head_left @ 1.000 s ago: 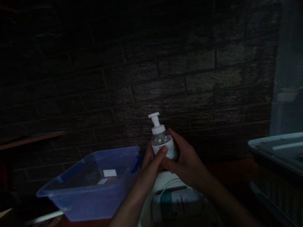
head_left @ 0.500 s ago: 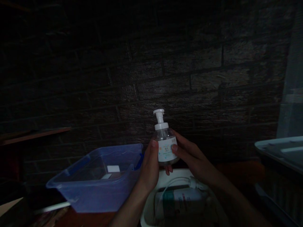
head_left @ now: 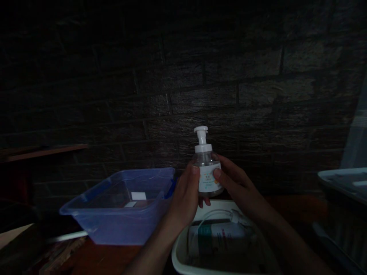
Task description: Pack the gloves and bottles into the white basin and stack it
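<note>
A clear pump bottle (head_left: 210,178) with a white pump top and a white printed label is held upright between both hands. My left hand (head_left: 186,191) closes on its left side, thumb against the label's edge, some fingertips showing beneath the base. My right hand (head_left: 235,181) grips the right side, its thumb pressed on the label. Below the hands is a white basin (head_left: 183,263). In it lies a larger white bottle (head_left: 222,236) with a green band, a white pump head and a thin tube curving over it.
A translucent blue plastic bin (head_left: 114,225) stands to the left with white cards (head_left: 138,196) inside. A lidded container (head_left: 344,183) is at the right. Behind is a dark brick wall (head_left: 183,103). A wooden shelf edge (head_left: 46,153) juts in from the left. The lighting is dim.
The pump bottle has turned slightly in my hands, so its label shows a different part. Both hands and the bottle appear a little further right and higher; the camera view has shifted too.
</note>
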`<state>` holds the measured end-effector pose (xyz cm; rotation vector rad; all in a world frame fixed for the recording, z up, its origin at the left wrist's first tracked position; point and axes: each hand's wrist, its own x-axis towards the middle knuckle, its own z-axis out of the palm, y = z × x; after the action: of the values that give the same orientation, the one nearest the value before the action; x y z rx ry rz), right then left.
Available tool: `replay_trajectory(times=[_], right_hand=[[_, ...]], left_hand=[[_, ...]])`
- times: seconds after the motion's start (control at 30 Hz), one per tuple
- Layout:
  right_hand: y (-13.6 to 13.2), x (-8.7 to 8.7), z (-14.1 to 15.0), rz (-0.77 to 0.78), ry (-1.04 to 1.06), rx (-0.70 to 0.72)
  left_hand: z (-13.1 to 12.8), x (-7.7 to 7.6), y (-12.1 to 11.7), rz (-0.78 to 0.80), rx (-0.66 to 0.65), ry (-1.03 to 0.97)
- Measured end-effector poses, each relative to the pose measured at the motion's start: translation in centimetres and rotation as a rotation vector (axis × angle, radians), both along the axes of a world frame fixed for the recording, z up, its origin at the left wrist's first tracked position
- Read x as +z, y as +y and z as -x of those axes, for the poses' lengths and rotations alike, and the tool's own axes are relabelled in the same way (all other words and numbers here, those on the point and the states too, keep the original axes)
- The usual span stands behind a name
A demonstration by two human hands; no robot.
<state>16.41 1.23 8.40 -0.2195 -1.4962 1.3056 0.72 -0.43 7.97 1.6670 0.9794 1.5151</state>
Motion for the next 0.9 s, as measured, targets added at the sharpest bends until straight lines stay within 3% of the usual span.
replay_trajectory(times=[0.17, 0.3, 0.43, 0.7, 0.9], right_hand=[[0.10, -0.10, -0.08, 0.025, 0.057, 0.014], [0.48, -0.45, -0.08, 0.048, 0.079, 0.062], [0.72, -0.77, -0.19, 0.048, 0.074, 0.003], [0.64, -0.61, -0.53, 0.056, 0.008, -0.041], [0.34, -0.13, -0.72, 0.058, -0.035, 0.037]], left_hand=[[0.24, 0.39, -0.46, -0.036, -0.086, 0.039], [-0.20, 0.45, -0.52, -0.055, -0.008, 0.038], [-0.50, 0.37, -0.47, -0.055, 0.073, -0.004], [-0.61, 0.43, -0.41, -0.074, 0.117, -0.063], [-0.51, 0.35, -0.49, -0.028, 0.105, -0.064]])
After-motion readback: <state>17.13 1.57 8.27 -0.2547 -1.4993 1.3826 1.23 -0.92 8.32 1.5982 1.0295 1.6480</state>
